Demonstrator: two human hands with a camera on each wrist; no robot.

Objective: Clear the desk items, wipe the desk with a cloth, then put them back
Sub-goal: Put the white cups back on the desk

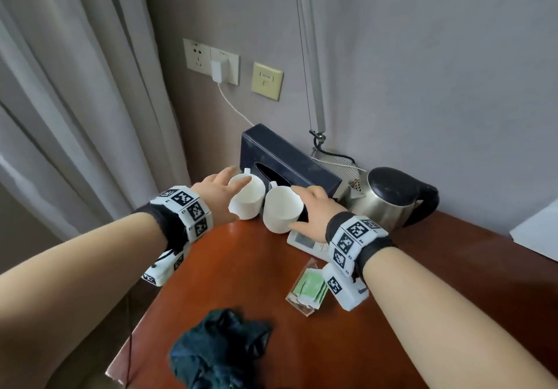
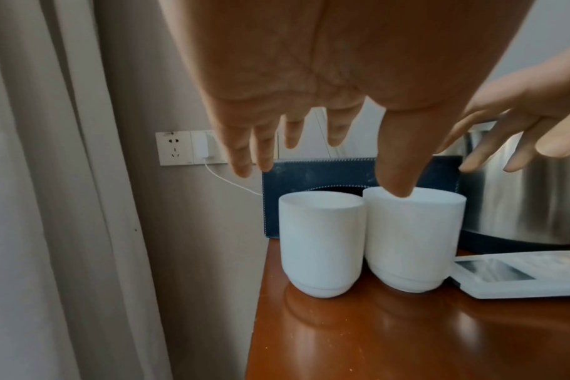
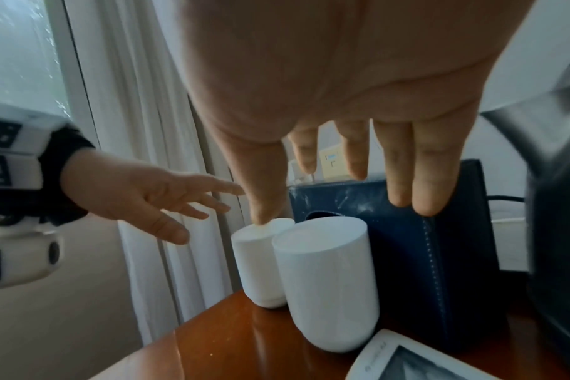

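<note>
**Two spread hands poised over a pair of white cups**

Two plain white ceramic cups are seen standing upright on the reddish-brown polished wooden desk (image 1: 241, 274), side by side and touching or nearly touching, at the far left corner. The left white cup (image 1: 246, 196) is placed nearest the desk edge; the right white cup (image 1: 282, 209) is set just beside it.

The left hand (image 1: 216, 198) is held above and just to the left of the left cup, with its fingers (image 2: 241, 154) straight and spread; nothing is gripped. In the left wrist view the fingertips are shown hanging above the rims, apart from them. The right hand (image 1: 315, 210) is held over the right cup with its fingers (image 3: 430, 177) likewise extended and spread, nothing being held. Whether the thumb of either hand touches a cup rim cannot be told.

Directly behind the cups a dark blue leather tissue box with white stitching (image 1: 290, 162) is placed against the wall. To its right a stainless steel electric kettle with a black lid and handle (image 1: 392, 201) is seen. A flat white device with a small screen (image 1: 305, 240) lies on the desk just right of the right cup. Nearer the viewer, a clear packet holding green sachets (image 1: 308, 290) and a crumpled dark teal cloth (image 1: 220, 349) are laid on the desk, well apart from both hands.
</note>
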